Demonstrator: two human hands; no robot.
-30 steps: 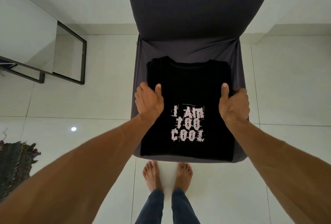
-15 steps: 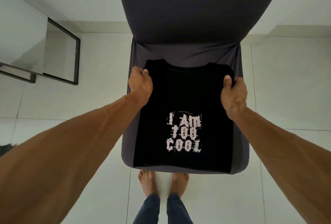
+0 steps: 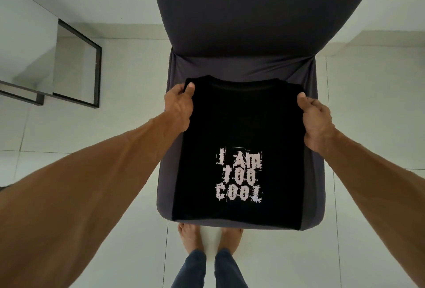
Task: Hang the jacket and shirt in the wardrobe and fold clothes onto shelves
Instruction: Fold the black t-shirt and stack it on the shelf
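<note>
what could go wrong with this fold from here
1. Both hands, left and right, pinch only the collar-end corners of the t-shirt; if it is lifted, the sides already folded in may fall open.
2. The hem reaches the front edge of the chair seat, so a pull toward the body could drag the shirt off onto the floor.
3. Uneven pulling could skew the next fold.

Chair (image 3: 241,66) with dark grey cover stands on pale tiled floor (image 3: 372,108); black T-shirt (image 3: 239,126) with white lettering lies folded on seat, collar toward backrest; bare feet (image 3: 190,237) on floor at seat's front edge.
</note>
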